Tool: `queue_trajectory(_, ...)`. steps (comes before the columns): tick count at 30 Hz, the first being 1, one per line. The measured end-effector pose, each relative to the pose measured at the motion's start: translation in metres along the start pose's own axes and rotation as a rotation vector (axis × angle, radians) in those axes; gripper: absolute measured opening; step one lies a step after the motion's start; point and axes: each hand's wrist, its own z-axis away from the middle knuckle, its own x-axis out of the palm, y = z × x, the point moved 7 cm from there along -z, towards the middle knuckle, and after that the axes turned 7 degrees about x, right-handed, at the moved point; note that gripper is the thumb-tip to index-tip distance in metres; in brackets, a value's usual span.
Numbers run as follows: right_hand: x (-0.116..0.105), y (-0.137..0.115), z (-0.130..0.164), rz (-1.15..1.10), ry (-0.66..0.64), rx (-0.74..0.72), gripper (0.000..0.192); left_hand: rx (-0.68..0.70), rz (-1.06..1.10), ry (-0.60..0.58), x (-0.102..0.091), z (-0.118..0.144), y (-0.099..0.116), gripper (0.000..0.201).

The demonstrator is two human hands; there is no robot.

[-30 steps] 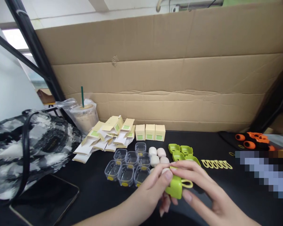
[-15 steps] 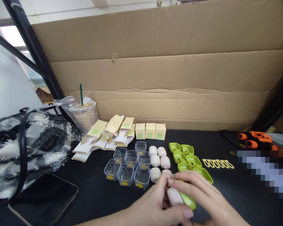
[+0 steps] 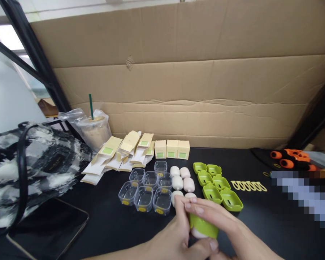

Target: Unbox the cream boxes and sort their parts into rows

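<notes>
Clasped between left hand (image 3: pixel 174 233) and right hand (image 3: pixel 230 227), low and right of centre in view: a green cover (image 3: pixel 204 223) with a pale block (image 3: pixel 199 234), both grasped together, neither hand free. Cover uppermost, block showing only as a thin strip along the near, lower edge, so the seam between the two turned toward the wearer. Left thumb below that strip, left index finger raised at the far left corner; right fingers laid across the top and far side. Equally near to both hands, since in contact with each. Long axis hard to tell behind so many fingers, perhaps slanting from upper left down to lower right. Impossible to tell whether fully seated or resting on the table (image 3: pixel 108 231). Just beyond the fingertips, two columns of loose blocks (image 3: pixel 189 184), nearest pair partly hidden; beyond the right knuckles, six spare covers (image 3: pixel 212 194), hollow sides up. Farther right, a row of yellow loops (image 3: pixel 248 186), well apart from the grip; to the left, clear cups (image 3: pixel 143 198), nearer the left hand.
</notes>
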Motion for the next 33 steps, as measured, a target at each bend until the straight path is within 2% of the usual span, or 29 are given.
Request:
queue_trajectory(3,-0.005,-0.01,-0.004,-0.003,0.026,-0.024,0.084,0.041,0.023,0.051,0.003,-0.001,0.012,0.056)
queue_trajectory(6,-0.011,-0.013,-0.009,-0.01,-0.009,-0.025,0.081,-0.023,0.146,0.049,0.001,-0.001,0.023,0.05)
queue_trajectory(9,-0.016,-0.006,-0.012,-0.029,-0.117,0.054,0.066,-0.099,0.169,-0.069,-0.003,-0.001,0.035,0.049)
queue_trajectory(12,-0.022,0.0,-0.012,-0.089,-0.15,0.131,0.053,-0.154,0.052,-0.174,-0.01,-0.003,0.045,0.057)
queue_trajectory(17,-0.026,0.002,-0.011,-0.133,-0.026,0.148,0.051,-0.221,0.06,-0.306,-0.012,-0.006,0.057,0.064)
queue_trajectory(19,-0.032,0.006,-0.009,-0.096,0.131,0.15,0.046,-0.217,0.1,-0.308,-0.017,-0.007,0.063,0.064)
queue_trajectory(22,-0.05,0.017,0.001,-0.011,0.493,0.166,0.041,-0.198,-0.009,-0.18,-0.046,-0.013,0.07,0.062)
queue_trajectory(24,-0.055,0.025,0.006,-0.022,0.62,0.185,0.041,-0.17,-0.268,-0.03,-0.077,-0.024,0.073,0.052)
queue_trajectory(27,-0.053,0.028,0.006,-0.074,0.629,0.19,0.041,-0.077,-0.694,0.118,-0.114,-0.055,0.076,0.033)
queue_trajectory(29,-0.052,0.026,0.005,-0.08,0.613,0.173,0.041,-0.104,-0.768,0.119,-0.126,-0.079,0.064,0.032)
queue_trajectory(32,-0.049,0.023,0.003,-0.082,0.58,0.173,0.04,-0.191,-0.834,0.096,-0.133,-0.109,0.036,0.041)
queue_trajectory(33,-0.047,0.023,0.003,-0.082,0.57,0.179,0.04,-0.225,-0.86,0.097,-0.134,-0.114,0.027,0.038)
